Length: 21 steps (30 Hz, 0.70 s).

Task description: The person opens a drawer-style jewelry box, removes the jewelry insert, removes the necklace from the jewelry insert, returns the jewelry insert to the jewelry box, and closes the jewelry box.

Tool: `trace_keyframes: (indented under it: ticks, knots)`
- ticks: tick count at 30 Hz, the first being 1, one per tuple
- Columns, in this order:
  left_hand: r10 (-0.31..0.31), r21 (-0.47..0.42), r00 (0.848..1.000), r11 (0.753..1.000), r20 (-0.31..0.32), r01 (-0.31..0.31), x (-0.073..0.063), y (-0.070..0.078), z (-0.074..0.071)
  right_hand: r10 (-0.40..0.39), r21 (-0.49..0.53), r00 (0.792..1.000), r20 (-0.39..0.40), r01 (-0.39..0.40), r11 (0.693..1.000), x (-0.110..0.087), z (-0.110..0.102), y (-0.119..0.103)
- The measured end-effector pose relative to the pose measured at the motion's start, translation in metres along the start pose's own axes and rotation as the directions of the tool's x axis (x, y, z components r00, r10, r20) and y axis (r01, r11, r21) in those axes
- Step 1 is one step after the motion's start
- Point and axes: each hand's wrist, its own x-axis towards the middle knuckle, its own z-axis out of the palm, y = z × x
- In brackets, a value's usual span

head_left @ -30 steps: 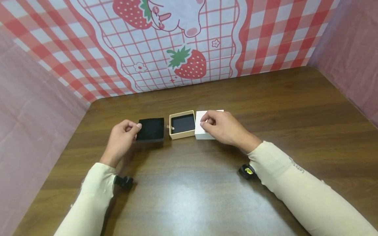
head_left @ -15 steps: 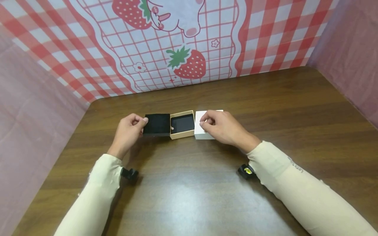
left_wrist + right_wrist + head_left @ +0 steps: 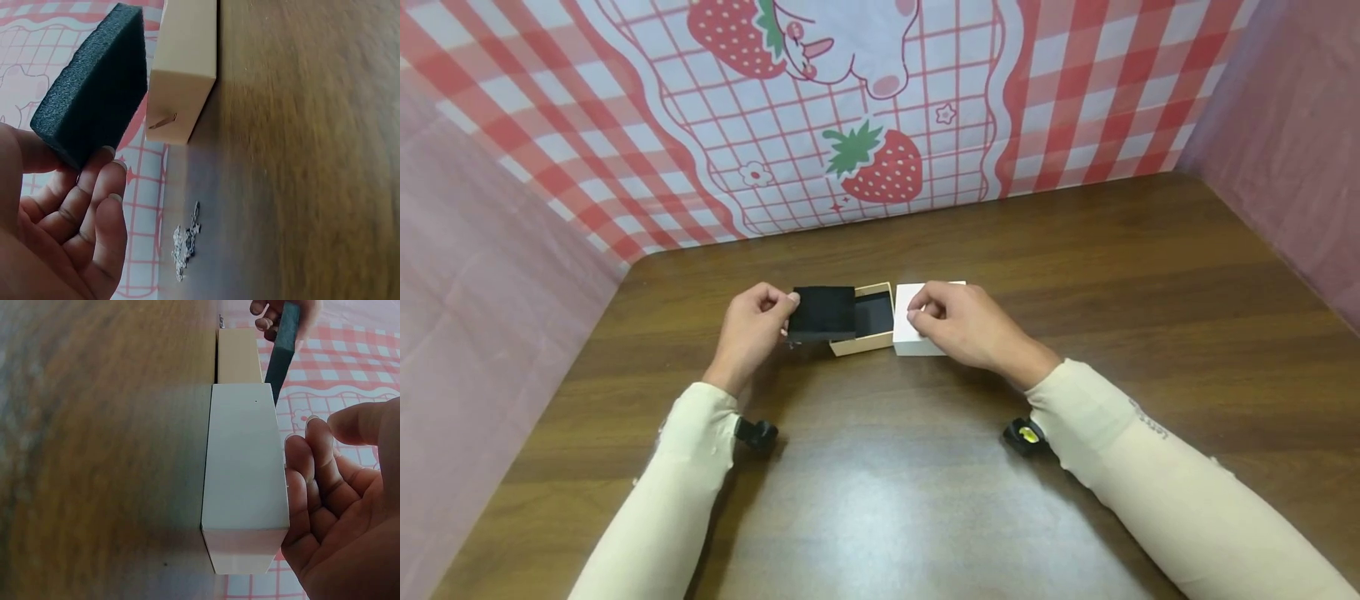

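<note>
And here the black foam pad [image 3: 822, 312] is pinched at its near-left corner by the left hand [image 3: 749, 328], thumb above, fingers curled below! Across the way, the right hand [image 3: 973, 325] is held over the white box [image 3: 917, 345], its fingers loosely bent and thumb tip brought up to the forefinger; nothing can be seen between them, and the lower fingers are laid along the top of the box.

Out from the fingers now: the foam pad is held up over the left part of the open box [image 3: 872, 342], tilted, its far edge hung out above the dark lining [image 3: 874, 315]. Whether the rim is touched by the foam cannot be told. Tan outer walls are shown by the open box in the left wrist view, and a small brown slit [image 3: 164, 122] is seen in its end wall. Just beside it, on the right, the white box is set flat on the table.

A little farther, a silver chain [image 3: 186, 244] is spotted, bunched on the table near the open box, below the left hand. Everything is borne by a brown wood-grain table [image 3: 865, 475]. Cream sleeves [image 3: 647, 500] are worn, with a small black camera [image 3: 758, 435] strapped at each wrist, and the far side is closed off by a red-and-white checked cloth [image 3: 1075, 92] printed with strawberries
</note>
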Motion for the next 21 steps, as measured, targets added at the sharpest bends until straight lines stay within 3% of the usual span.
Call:
trace_keyframes:
  ticks: [6, 12, 21]
  knots:
    - [-0.001, 0.011, 1.0, 1.0, -0.006, 0.001, 0.003, 0.004, 0.006, -0.007, 0.0, 1.0, -0.003, 0.007, 1.0, 0.001, 0.0, 0.0]
    - [0.047, 0.088, 0.999, 0.995, -0.018, -0.045, 0.004, 0.006, 0.012, -0.002, 0.002, 1.0, 0.006, 0.002, 1.0, 0.001, 0.0, 0.001]
    - [0.044, 0.142, 0.998, 0.989, 0.045, -0.05, 0.003, 0.011, 0.019, -0.003, 0.004, 1.0, -0.005, 0.003, 1.0, 0.0, 0.0, 0.002]
